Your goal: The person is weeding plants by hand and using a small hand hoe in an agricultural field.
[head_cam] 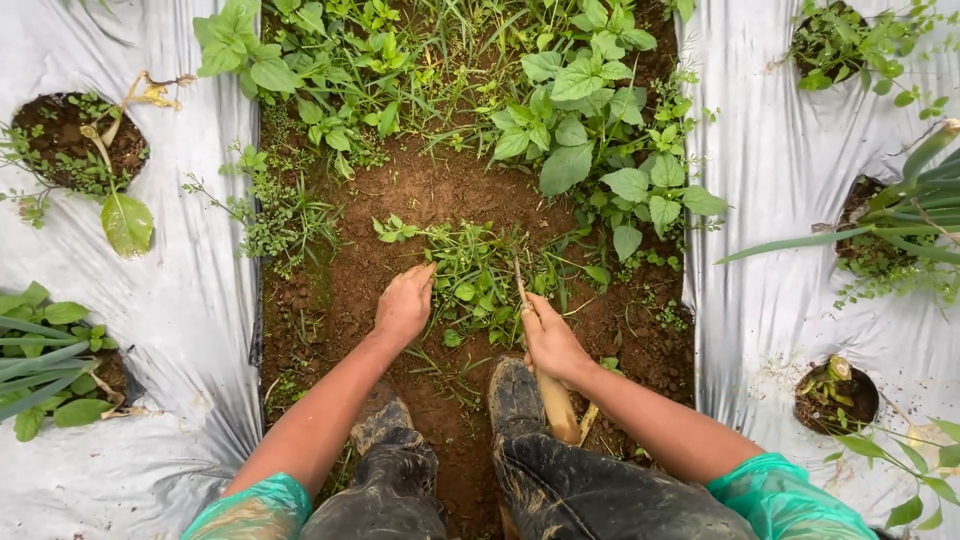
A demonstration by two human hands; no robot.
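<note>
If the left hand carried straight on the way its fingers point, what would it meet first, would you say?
The left hand points up and slightly right in the head view. It would probably first meet the clump of low weeds beside its fingertips on the bare soil; depth is hard to judge.

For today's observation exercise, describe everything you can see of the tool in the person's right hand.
The tool has a pale wooden handle, smeared with soil, running from beside the muddy right boot up into the right hand, which is closed around it. A thinner, narrow tip sticks out above the fist, slanting into the clump of weeds on the bare brown soil. Its working end is hidden among the leaves.
</note>
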